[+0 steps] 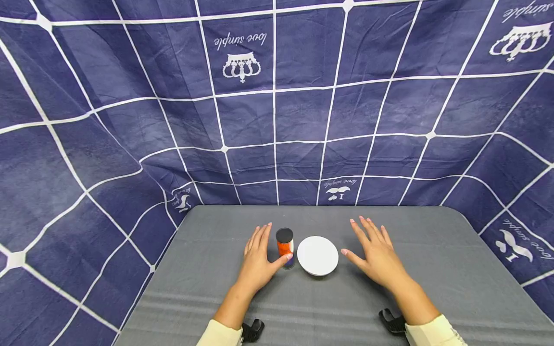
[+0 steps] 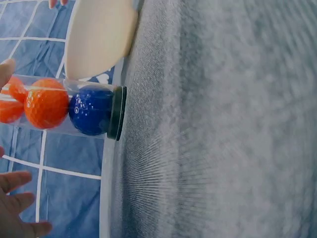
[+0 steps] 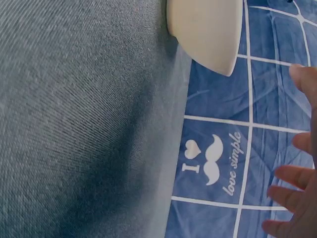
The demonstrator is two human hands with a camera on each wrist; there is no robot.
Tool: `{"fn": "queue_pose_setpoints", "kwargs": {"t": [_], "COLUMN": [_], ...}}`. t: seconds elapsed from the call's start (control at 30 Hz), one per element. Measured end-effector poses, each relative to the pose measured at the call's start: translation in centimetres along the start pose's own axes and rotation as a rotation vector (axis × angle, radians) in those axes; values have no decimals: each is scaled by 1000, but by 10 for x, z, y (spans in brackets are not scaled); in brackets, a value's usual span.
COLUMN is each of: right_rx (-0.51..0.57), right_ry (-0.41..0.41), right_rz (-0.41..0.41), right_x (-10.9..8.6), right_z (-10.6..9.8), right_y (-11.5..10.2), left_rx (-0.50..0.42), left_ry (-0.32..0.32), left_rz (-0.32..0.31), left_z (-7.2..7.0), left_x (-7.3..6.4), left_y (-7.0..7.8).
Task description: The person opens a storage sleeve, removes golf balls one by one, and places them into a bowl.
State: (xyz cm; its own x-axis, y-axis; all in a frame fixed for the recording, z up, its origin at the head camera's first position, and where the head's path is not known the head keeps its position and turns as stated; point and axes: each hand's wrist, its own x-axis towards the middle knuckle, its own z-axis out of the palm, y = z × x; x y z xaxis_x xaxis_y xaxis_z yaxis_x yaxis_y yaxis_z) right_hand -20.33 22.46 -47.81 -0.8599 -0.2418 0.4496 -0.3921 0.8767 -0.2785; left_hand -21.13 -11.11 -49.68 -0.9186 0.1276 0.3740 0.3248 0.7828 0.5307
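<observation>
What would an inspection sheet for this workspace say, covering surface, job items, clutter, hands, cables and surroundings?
Surface: grey table, with faint ridges toward the front left.
Job's things: clear tube standing upright, orange balls above a blue ball; white bowl, upright, just right of it.
Clutter: nothing seen.
Left hand: open beside the tube, thumb in front; contact cannot be told.
Right hand: open, right of the bowl, not touching it.
Cables: nothing seen.
Surroundings: blue, white-lined curtain behind and at both sides.
</observation>
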Motion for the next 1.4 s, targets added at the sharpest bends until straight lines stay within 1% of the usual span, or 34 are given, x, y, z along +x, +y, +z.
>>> {"fn": "queue_pose_setpoints", "kwargs": {"t": [0.1, 0.17, 0.37, 0.47, 0.57, 0.63, 0.83, 1.07, 1.2, 1.4], "right_rx": [19, 42, 148, 187, 197, 199, 208, 222, 224, 256], "right_ry": [34, 50, 33, 29, 32, 34, 28, 1, 6, 6], "right_rz": [-36, -50, -31, -30, -41, -48, -58, -54, -58, -62], "right_x": [0, 0, 0, -1, -1, -2, -3, -4, -3, -2], "right_z": [1, 2, 1, 3, 4, 6, 6, 3, 2, 1], "right_y": [-1, -3, -11, -15, -17, -18, -23, -29, -32, -38], "left_rx": [-73, -102, -195, -259, -318, -342, -342, -344, -339, -326], "left_ry": [-22, -30, -56, -59, -47, -43, -31, -8, 11, 36], "left_rz": [-11, -9, -11, -18, -26, -28, -3, -14, -2, 17], "left_z": [-1, -1, 1, 4, 7, 8, 11, 11, 10, 9], "left_x": [0, 0, 1, 2, 3, 3, 2, 1, 0, 0], "left_y": [3, 4, 7, 8, 8, 8, 10, 14, 16, 19]}}
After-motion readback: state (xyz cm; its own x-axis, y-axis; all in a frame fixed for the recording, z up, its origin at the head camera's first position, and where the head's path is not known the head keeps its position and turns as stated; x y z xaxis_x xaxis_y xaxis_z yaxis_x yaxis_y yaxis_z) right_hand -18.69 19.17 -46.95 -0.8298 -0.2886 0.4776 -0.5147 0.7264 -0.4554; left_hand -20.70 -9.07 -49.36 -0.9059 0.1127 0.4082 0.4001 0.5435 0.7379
